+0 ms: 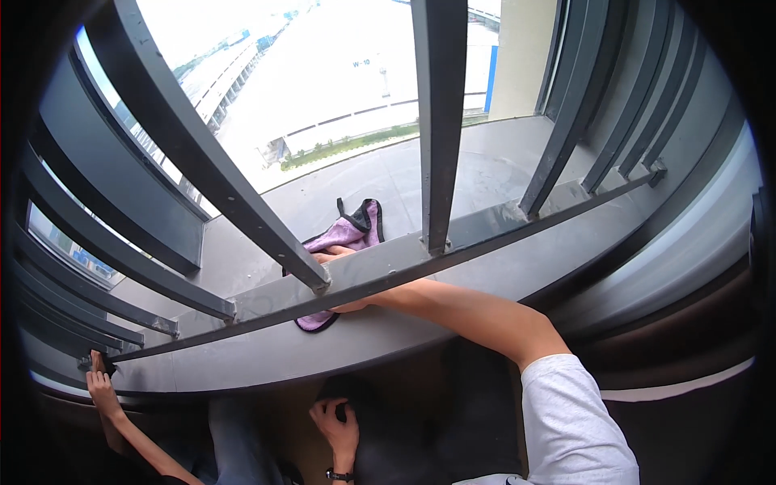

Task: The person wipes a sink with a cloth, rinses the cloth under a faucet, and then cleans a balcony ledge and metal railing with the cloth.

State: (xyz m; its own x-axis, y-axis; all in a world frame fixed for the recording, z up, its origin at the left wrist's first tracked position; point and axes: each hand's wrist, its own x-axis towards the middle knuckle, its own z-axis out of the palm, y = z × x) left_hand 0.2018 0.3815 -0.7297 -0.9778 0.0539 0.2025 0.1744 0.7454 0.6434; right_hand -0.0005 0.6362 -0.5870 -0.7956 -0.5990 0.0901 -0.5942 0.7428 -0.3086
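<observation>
My right arm reaches in from the lower right and passes under the bottom rail of a grey railing. The right hand (337,253), partly hidden by the rail, grips a purple cloth with black edging (350,232) against the grey sill. One corner of the cloth stands up beyond the rail, and another part (315,320) shows on the near side. Low in the middle, my left hand (335,422) is held over dark trousers, with a dark band at its wrist. Its fingers are loosely curled in toward the thumb, with only dark showing in the gap.
Slanting grey bars (440,121) rise from the bottom rail (380,279). The wide sill (234,356) runs beneath them. At far left another person's hand (102,392) is near the rail's end. Pale walls and bright outdoors lie beyond.
</observation>
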